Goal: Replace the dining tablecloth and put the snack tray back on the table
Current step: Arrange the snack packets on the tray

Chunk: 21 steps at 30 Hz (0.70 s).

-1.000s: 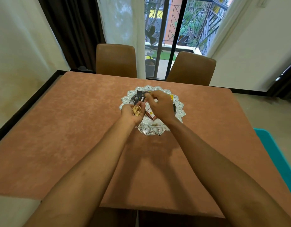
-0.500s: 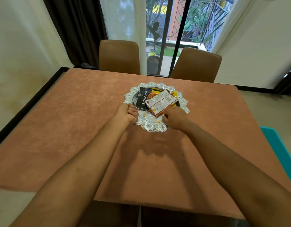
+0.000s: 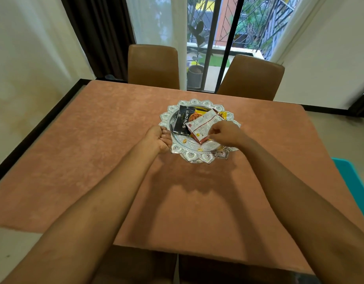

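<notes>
The snack tray (image 3: pixel 190 155) sat on the tablecloth (image 3: pixel 95 140) near the table's far edge. Our left hand (image 3: pixel 158 140) curled at its left rim, and our right hand (image 3: pixel 226 134) bent over the red packet (image 3: pixel 201 125) beside the almonds bag (image 3: pixel 182 121). We could not tell either grip. Two chairs (image 3: pixel 153 66) stood behind.
</notes>
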{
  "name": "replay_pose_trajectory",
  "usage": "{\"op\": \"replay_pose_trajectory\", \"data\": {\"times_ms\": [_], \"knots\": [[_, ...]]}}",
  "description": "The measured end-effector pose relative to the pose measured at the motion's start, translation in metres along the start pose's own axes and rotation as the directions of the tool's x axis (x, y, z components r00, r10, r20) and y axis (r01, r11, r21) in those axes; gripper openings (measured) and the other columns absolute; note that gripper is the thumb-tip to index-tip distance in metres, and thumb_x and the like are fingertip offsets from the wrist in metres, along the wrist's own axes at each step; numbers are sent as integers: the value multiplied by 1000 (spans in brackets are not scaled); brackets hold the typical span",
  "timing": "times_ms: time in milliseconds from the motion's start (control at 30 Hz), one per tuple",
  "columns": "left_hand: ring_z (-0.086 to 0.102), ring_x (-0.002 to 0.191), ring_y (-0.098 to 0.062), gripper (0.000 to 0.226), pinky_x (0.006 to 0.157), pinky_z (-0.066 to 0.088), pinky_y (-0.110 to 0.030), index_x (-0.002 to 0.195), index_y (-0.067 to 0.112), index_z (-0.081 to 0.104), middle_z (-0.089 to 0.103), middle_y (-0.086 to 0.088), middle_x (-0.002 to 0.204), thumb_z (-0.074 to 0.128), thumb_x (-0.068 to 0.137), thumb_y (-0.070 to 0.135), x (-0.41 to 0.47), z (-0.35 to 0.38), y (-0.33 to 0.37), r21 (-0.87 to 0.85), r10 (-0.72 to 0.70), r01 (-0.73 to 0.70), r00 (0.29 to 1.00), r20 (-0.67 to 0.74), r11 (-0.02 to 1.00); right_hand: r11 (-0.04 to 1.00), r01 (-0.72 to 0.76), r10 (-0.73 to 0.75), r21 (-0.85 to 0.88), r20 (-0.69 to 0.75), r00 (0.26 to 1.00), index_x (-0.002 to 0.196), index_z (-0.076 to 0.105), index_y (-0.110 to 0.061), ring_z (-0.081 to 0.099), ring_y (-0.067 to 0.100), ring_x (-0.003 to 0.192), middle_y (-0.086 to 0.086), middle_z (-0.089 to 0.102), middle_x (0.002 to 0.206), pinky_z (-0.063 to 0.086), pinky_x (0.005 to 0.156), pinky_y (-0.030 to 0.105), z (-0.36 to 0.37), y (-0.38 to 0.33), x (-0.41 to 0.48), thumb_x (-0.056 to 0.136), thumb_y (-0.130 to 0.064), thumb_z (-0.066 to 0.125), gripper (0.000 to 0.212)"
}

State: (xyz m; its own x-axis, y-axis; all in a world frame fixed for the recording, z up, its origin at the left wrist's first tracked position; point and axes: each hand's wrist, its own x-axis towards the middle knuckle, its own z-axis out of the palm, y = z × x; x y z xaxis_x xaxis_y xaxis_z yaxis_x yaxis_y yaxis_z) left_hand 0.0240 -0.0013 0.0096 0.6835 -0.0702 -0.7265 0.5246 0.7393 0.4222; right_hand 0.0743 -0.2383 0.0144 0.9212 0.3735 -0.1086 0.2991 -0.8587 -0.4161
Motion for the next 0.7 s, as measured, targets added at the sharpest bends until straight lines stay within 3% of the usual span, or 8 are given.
{"op": "replay_pose_trajectory", "data": {"times_ms": [100, 233, 400, 567, 700], "knots": [[21, 22, -6, 46, 23, 11, -15, 45, 17, 34, 31, 6, 36, 32, 88, 2, 4, -4, -2, 42, -10, 10, 1000, -14, 999, 998, -52, 57, -38, 160, 986, 94, 77, -17, 61, 10, 75, -9, 68, 80, 39, 60, 23, -14, 13, -4, 86, -25, 74, 12], [20, 23, -5, 39, 25, 10, -13, 59, 21, 31, 30, 7, 36, 27, 95, 7, 10, -5, -7, 112, -3, 6, 1000, -27, 994, 997, -38, 57, -70, 289, 956, 106, 78, -19, 57, -2, 74, -9, 68, 89, 38, 59, 15, -12, 17, -9, 83, -16, 75, 24], [21, 24, -5, 37, 25, 11, -13, 60, 21, 30, 30, 7, 37, 27, 93, 6, 13, -4, -9, 132, 18, -13, 999, -37, 991, 999, -37, 35, 4, 265, 964, 105, 80, -16, 62, 0, 74, -2, 75, 95, 44, 60, 15, -3, 17, -7, 82, -3, 75, 26], [20, 25, -5, 37, 25, 11, -12, 58, 19, 30, 30, 7, 38, 28, 93, 6, 13, -1, -10, 176, 39, -31, 998, -45, 984, 998, -14, -2, 68, 225, 974, 103, 80, -11, 67, 7, 83, 1, 77, 105, 55, 76, 26, 7, 2, 1, 83, -3, 77, 22], [20, 26, -5, 37, 26, 11, -11, 59, 20, 32, 31, 7, 39, 27, 93, 6, 14, -2, -11, 195, 60, -49, 997, -49, 980, 991, 42, -64, 126, 178, 982, 105, 79, -12, 71, 15, 86, 6, 78, 101, 52, 74, 26, 23, -13, 2, 88, -9, 74, 18]]}}
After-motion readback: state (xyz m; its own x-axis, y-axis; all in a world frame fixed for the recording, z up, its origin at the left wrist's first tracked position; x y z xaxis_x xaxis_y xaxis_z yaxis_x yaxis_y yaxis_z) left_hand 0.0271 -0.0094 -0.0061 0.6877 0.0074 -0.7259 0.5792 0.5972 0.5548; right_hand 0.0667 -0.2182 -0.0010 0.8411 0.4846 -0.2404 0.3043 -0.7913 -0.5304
